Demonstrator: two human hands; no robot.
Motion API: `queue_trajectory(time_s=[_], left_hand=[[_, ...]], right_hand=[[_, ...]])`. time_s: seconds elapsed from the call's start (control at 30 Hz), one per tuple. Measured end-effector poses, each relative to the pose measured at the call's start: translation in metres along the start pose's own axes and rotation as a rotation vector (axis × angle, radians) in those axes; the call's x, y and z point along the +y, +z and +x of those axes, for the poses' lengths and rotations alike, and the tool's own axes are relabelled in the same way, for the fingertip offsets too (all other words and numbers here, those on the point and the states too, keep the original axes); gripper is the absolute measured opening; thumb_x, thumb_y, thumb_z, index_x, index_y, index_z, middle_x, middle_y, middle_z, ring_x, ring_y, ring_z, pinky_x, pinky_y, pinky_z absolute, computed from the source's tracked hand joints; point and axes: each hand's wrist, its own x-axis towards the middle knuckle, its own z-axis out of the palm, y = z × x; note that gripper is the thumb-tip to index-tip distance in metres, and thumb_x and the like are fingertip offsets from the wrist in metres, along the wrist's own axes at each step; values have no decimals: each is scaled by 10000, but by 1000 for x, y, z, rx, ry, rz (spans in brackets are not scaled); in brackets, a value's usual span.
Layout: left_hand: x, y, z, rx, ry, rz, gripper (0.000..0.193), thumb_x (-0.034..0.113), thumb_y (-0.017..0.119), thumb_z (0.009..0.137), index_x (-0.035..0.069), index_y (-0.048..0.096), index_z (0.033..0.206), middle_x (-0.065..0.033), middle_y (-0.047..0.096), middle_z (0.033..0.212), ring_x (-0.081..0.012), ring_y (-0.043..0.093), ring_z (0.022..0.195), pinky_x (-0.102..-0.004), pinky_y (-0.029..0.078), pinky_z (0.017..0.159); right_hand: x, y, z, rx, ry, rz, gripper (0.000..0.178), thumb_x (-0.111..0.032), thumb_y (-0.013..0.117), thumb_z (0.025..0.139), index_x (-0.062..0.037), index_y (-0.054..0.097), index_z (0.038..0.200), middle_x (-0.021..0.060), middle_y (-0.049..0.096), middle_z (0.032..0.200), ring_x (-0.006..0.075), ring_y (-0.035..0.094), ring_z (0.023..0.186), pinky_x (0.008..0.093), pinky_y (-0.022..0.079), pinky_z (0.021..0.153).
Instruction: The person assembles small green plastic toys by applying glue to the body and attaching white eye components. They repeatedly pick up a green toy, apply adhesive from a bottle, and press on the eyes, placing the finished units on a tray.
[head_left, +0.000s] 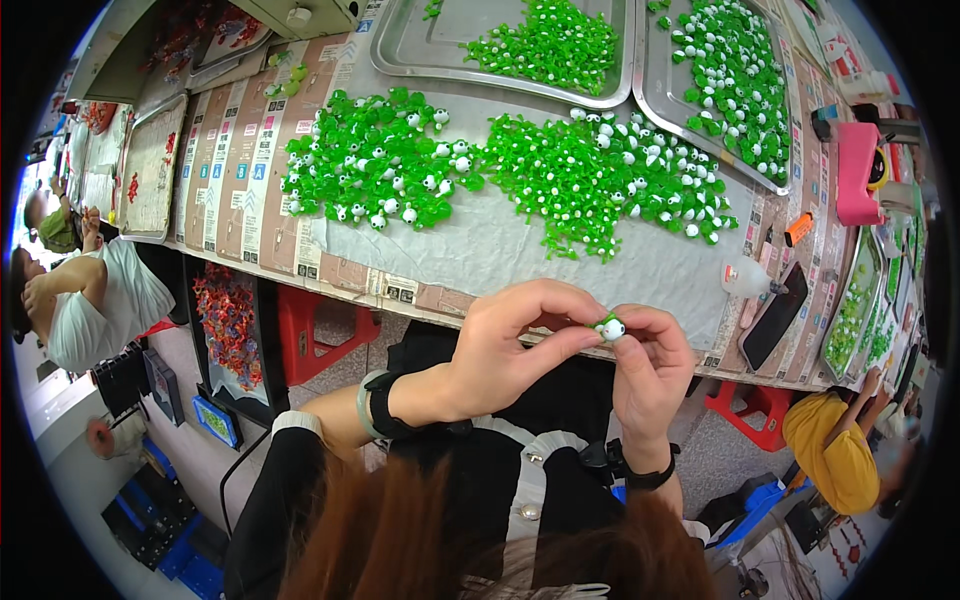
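Between my two hands, just past the table's near edge, is a small green plastic piece with a white eyeball (612,328). Thumb and forefinger of my left hand (500,345) pinch it from one side. My right hand (650,375) pinches it from the other, its fingers closed. Beyond them on a white cloth lie a heap of green pieces with white eyeballs (370,165), a heap of smaller green pieces with white dots (555,185), and more eyeball pieces (675,185).
Metal trays (450,70) of green pieces stand at the back. On the right are a glue bottle (745,277), a black phone (775,320), an orange lighter (798,229) and a pink tape dispenser (857,175). Red stools (320,335) stand below. Other people sit left and right.
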Motion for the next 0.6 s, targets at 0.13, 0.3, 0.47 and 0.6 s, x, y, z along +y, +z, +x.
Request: queue_trajectory(time_s=[0.13, 0.3, 0.47, 0.6], left_hand=[[-2, -3, -1, -30, 91, 85, 160, -115, 542, 685, -36, 498, 817, -148, 541, 844, -194, 547, 808, -268, 464, 698], [0, -3, 1, -56, 26, 94, 147, -106, 541, 692, -38, 497, 814, -145, 553, 831, -178, 555, 802, -258, 464, 697], [6, -1, 6, 13, -306, -223, 128, -68, 522, 728, -36, 477, 843, -126, 553, 869, -146, 547, 812, -242, 463, 705], [7, -2, 11, 12, -399, -329, 123, -50, 524, 734, -17, 460, 834, -115, 550, 879, -134, 544, 807, -232, 461, 701]], right_hand=[[-1, 0, 1, -21, -19, 5, 137, 51, 498, 741, 47, 495, 877, 116, 533, 889, 131, 523, 795, 230, 424, 711], [0, -3, 0, -3, -15, -12, 124, 67, 510, 725, 49, 505, 848, 124, 538, 873, 133, 527, 786, 227, 428, 700], [-1, -2, 4, 82, 120, 15, 94, 39, 510, 741, 56, 511, 833, 116, 561, 805, 137, 549, 718, 229, 452, 656], [-3, -1, 6, 111, 168, 26, 84, 8, 509, 757, 59, 509, 824, 107, 569, 769, 136, 558, 673, 232, 465, 627]])
